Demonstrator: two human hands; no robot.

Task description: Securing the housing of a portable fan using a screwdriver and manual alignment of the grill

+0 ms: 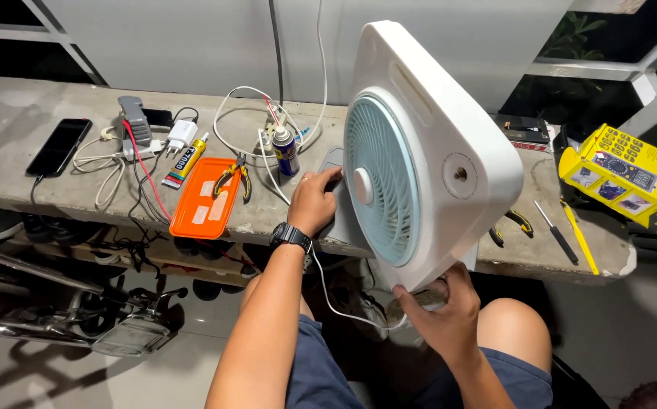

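Both hands (313,201) (442,314), gripping white box fan (427,144)

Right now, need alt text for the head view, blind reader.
A person's left hand and right hand hold a white square box fan with pale blue grille tilted against a concrete ledge. On the ledge: an orange plastic tray, a yellow cardboard box.

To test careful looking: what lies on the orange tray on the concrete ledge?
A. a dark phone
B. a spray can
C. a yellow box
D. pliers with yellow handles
D: the pliers with yellow handles rest across the orange tray's upper right corner; the other things lie elsewhere.
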